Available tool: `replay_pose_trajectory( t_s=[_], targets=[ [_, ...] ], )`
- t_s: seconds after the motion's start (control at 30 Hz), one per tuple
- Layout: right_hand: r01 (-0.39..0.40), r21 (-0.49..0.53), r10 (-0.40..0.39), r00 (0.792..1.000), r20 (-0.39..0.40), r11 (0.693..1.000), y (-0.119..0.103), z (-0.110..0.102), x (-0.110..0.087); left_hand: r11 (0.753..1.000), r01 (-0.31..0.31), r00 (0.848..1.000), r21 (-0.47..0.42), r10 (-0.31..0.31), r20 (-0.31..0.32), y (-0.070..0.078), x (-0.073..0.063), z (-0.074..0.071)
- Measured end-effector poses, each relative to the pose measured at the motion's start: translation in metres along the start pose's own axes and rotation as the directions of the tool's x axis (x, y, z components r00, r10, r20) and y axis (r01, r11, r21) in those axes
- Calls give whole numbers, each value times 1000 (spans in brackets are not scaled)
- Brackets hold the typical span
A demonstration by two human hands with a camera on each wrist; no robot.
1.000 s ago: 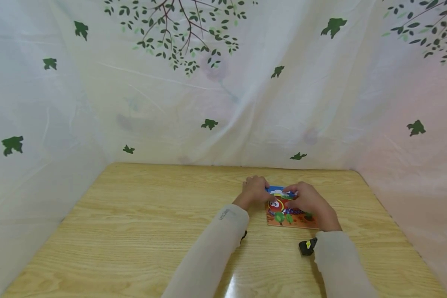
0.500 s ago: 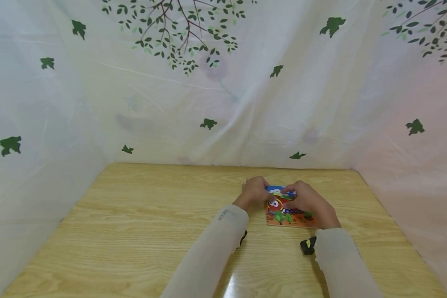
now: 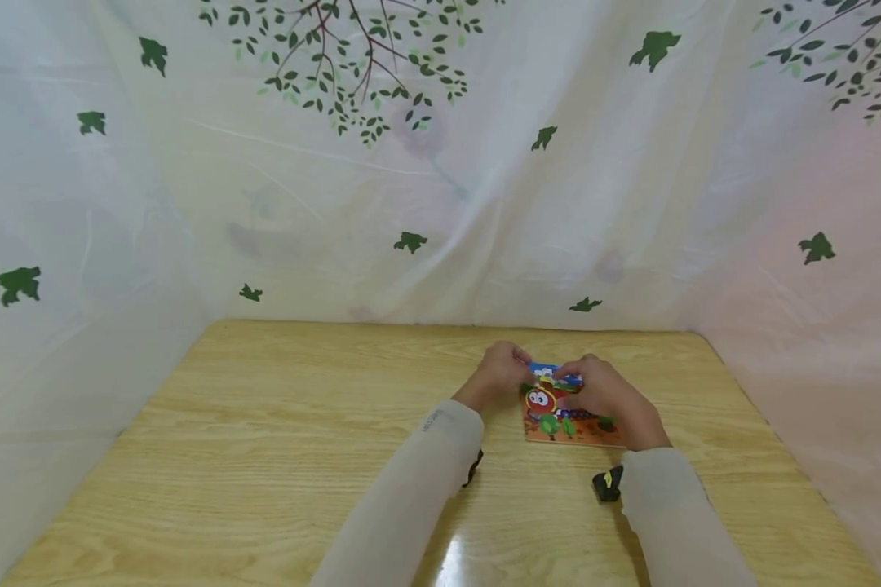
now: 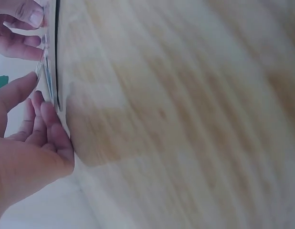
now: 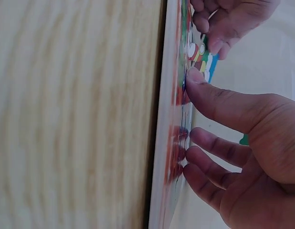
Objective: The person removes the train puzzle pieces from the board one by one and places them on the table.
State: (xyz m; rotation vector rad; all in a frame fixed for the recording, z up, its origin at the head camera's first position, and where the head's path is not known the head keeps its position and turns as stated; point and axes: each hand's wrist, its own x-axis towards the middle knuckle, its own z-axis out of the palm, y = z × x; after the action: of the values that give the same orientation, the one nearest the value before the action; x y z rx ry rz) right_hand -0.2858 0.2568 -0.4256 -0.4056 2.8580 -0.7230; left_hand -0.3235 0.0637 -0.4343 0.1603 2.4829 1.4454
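Note:
A flat jigsaw puzzle (image 3: 576,428) with a cartoon bug, green plants and orange ground lies toward the back right of the table. At its upper left corner my left hand (image 3: 505,371) pinches a thin puzzle piece (image 5: 213,67), blue, white and green, tilted up from the board in the right wrist view. My right hand (image 3: 605,391) rests on the puzzle's upper right part, thumb and fingers spread, with fingertips (image 5: 188,155) touching its surface. The right hand covers part of the picture. In the left wrist view the puzzle shows only edge-on.
The wooden table (image 3: 264,456) extends widely left and in front of the puzzle. A white curtain (image 3: 323,220) with printed leaves stands behind and at both sides. A small black device (image 3: 607,484) sits at the right wrist.
My left hand has shifted slightly left and back, and the piece at the puzzle's upper left corner has tilted up in its grip. The right hand has hardly moved.

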Motion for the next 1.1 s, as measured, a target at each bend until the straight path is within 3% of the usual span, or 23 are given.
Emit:
replay_pose_trajectory(
  t_s=[0.57, 0.8, 1.1],
  targets=[
    [-3, -24, 4, 1000, 8, 1000, -2, -1, 3, 988, -10, 1000, -152, 13, 22, -3, 2, -11],
    [16, -40, -16, 1000, 10, 999, -1, -2, 0, 984, -35, 999, -176, 35, 0, -14, 3, -30],
    [70, -21, -70, 997, 23, 997, 0, -3, -8, 976, 6, 1000, -217, -10, -14, -33, -7, -62]
  ],
)
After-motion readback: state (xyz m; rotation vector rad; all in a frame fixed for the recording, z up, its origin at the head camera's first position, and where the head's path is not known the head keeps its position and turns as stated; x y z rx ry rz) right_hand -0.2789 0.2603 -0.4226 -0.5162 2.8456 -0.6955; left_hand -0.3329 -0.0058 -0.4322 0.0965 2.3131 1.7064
